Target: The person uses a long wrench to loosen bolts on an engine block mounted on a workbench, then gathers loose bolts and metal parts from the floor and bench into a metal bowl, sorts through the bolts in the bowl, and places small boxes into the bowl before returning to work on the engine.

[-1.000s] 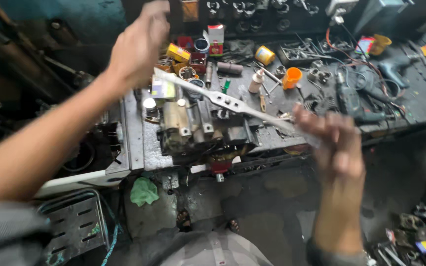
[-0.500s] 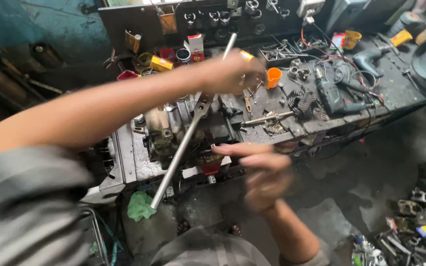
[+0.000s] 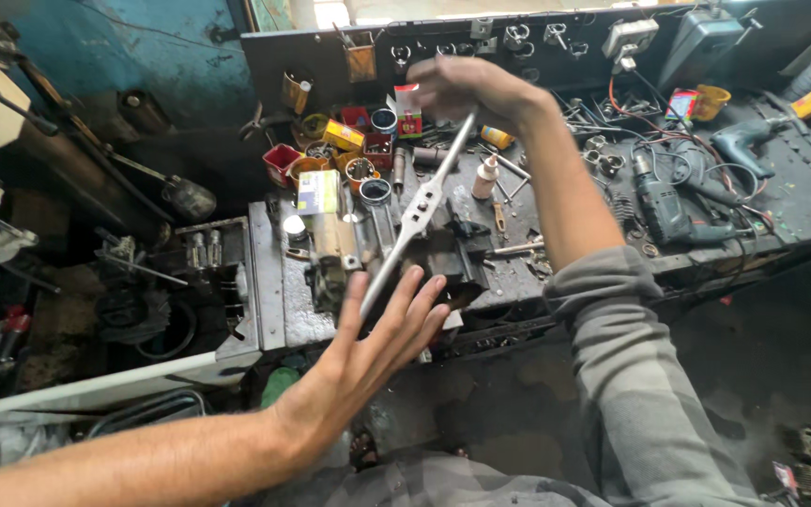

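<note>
two hands on one tap wrench (steel): right hand gripping, left hand flat.

The table is a dark, grimy metal surface running across the view, with a tool board standing along its rear edge. Resting on it, at the right: two electric drills, one blue-grey, amid tangled cables. At centre: a small white bottle, loose bolts and steel rods. At rear left: a cluster of small tins and cups, a red plastic tub and a yellow box. A yellow cup sits at the rear right. A bench vice is at the front left edge.
</note>
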### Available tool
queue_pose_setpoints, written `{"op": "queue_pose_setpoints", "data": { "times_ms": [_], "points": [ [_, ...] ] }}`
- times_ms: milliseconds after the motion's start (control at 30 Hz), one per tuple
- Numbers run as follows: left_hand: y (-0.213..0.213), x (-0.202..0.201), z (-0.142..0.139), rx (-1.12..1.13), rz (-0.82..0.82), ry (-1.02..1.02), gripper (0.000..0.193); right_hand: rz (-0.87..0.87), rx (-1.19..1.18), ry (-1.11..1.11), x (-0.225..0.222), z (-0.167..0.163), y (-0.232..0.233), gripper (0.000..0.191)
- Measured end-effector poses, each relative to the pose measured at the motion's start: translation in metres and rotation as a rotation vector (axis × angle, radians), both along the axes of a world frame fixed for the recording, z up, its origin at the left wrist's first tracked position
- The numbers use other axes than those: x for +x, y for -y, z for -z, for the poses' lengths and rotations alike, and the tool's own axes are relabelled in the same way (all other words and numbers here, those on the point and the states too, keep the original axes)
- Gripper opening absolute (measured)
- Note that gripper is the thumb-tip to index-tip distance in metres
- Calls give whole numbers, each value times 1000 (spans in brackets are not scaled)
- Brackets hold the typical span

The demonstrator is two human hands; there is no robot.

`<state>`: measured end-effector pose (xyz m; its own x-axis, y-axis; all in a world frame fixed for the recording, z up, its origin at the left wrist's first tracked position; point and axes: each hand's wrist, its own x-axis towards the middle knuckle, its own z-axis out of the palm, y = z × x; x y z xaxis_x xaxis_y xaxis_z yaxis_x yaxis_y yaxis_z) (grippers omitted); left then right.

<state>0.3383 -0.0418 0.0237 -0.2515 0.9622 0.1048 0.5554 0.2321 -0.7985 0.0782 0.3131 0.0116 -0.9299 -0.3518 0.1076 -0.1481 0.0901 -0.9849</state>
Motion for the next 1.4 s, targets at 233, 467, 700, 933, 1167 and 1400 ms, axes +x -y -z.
{"op": "queue_pose_setpoints", "data": {
  "times_ms": [233, 467, 700, 933, 1167, 1400],
  "points": [
    [27, -106, -9, 699, 79, 447, 80, 68, -111, -132, 135, 1, -37, 70],
    [-76, -319, 18, 1398, 49, 1613, 64, 351, -744, -719, 303, 108, 54, 14],
    [-291, -277, 0, 833, 294, 2323, 79, 122, 401, -917, 275, 110, 239, 90],
    [-206, -204, -8, 428, 858, 1490, 18, 497, 393, -1021, 271, 109, 148, 56],
    [-23, -55, -34, -119, -15, 1023, 57, 866, 204, -1177, 146, 46, 1, 24],
    [16, -31, -13, 169, 78, 69, 79, 24, 308, -30, 27, -13, -14, 60]
  ]
}}
